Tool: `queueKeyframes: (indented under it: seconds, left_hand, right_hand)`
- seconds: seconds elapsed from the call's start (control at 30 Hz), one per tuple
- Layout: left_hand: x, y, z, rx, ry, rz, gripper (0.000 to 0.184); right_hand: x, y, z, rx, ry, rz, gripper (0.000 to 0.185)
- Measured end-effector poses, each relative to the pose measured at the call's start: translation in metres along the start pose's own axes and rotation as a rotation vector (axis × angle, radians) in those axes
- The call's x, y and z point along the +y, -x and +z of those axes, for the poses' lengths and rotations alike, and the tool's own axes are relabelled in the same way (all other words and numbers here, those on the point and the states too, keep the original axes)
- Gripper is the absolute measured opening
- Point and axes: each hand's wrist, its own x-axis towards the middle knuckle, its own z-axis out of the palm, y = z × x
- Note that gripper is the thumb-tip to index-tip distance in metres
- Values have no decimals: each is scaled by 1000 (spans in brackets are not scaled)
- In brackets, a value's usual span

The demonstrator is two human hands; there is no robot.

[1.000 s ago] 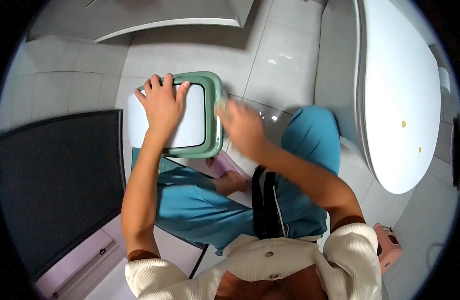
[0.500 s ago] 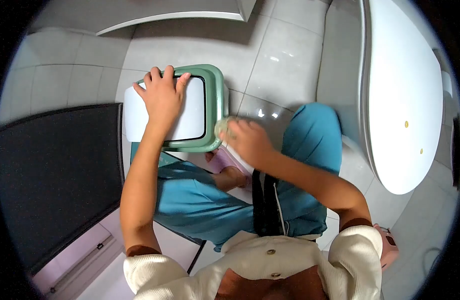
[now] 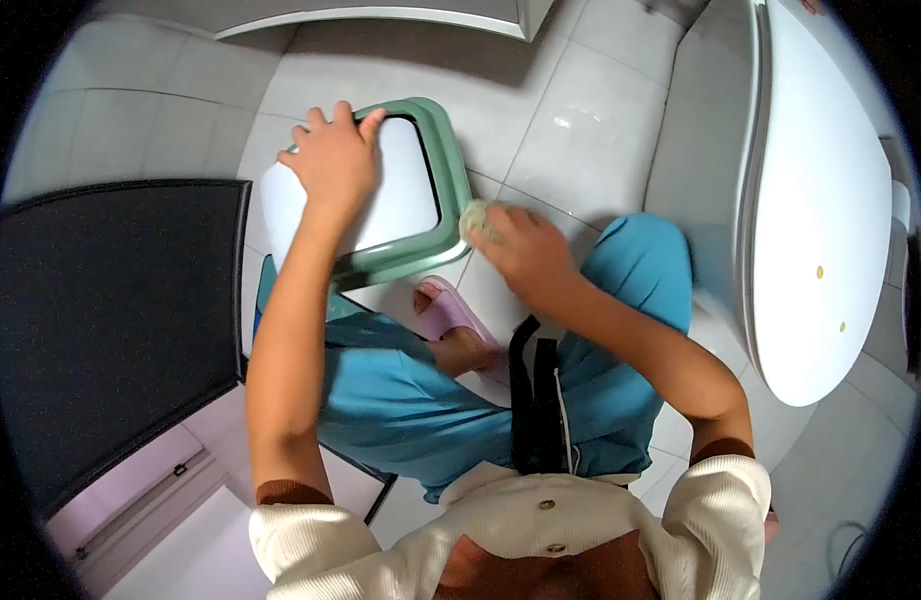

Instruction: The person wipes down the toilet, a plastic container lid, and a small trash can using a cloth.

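A bin with a green rim (image 3: 452, 190) and a white lid panel edged in black stands tilted on the floor before me. My left hand (image 3: 335, 165) lies over its far left part, fingers spread and hooked over the rim, thumb on the top. In my right hand (image 3: 528, 250) is a crumpled pale yellow-green cloth (image 3: 476, 220), pressed against the rim's right side. The fingers curl round the cloth and hide part of it. Part of the bin's left side is behind my left hand and forearm.
A pink slipper (image 3: 446, 310) on my foot is just below the bin. At left stands a black panel (image 3: 120, 300); at right, a large white curved-edge piece (image 3: 815, 200). Grey floor tiles (image 3: 590, 130) lie beyond, under a cabinet edge (image 3: 380, 15).
The bin has turned and tilted, its right side swinging away from my foot, with my left hand still on it. My right hand and the cloth have moved slightly up and right along the rim.
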Motion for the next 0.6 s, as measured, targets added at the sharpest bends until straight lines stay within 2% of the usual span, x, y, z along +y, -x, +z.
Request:
queueKeyframes:
  seconds: [0.07, 0.1, 0.2, 0.3, 0.4, 0.43, 0.53, 0.57, 0.6]
  left_hand:
    - [-14, -3, -7, -102, 26, -4, 53]
    - [-22, -5, -6, -90, 19, 42, 52]
    - [-37, -8, -3, -54, 56, 153, 51]
    - [-31, -2, 0, 55, 5, 158, 49]
    - [-31, -1, -1, 51, 37, 129, 48]
    - [-32, 0, -1, 42, 55, 117, 48]
    - [-33, 1, -3, 10, 97, 66, 49]
    - [-32, 1, -2, -4, 115, 40, 49]
    - [-30, 2, -1, -22, 113, 29, 50]
  right_hand:
    - [10, -10, -4, -15, -20, 75, 34]
    - [11, -11, -5, -23, -38, 95, 36]
    - [-2, -7, 1, -7, -23, 189, 26]
    - [-33, 6, 11, -21, 6, 265, 26]
    - [-49, 21, 18, 27, -79, 39, 26]
    - [-54, 22, 24, 11, -19, -84, 26]
    - [-43, 24, 35, -162, -123, 191, 32]
    - [-39, 26, 39, -219, -169, 392, 30]
    - [-35, 25, 30, -190, -268, 484, 29]
